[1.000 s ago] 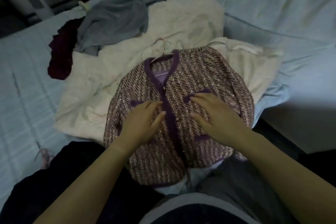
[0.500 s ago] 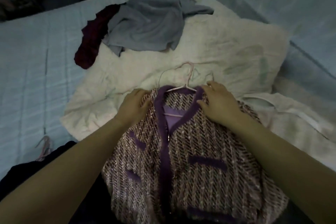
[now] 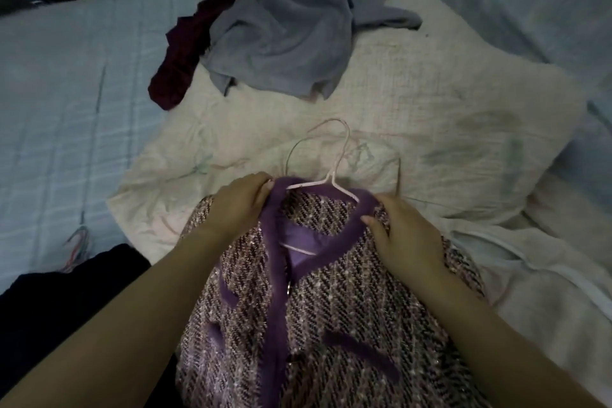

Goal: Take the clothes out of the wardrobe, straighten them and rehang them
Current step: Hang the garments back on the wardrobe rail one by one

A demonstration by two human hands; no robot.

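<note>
**Now at the collar: seating a jacket on its hanger**

Spread on the cream quilt point(image 3: 430, 116), the tweed jacket point(image 3: 331, 308) lies flat. Both hands have moved up from its front: left hand point(image 3: 238, 205) and right hand point(image 3: 404, 238) each pinch the purple collar around the pink hanger point(image 3: 334, 172), likely readying rehanging.

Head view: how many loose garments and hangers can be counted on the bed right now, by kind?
Tweed jacket with purple trim, gripped at the collar by left hand and right hand: 1
Grey garment: 1
Dark red garment: 1
Dark garment at lower left: 1
Pink hanger in the jacket: 1
Hanger bundle at left, number unclear: counted as 1
Total: 6
</note>
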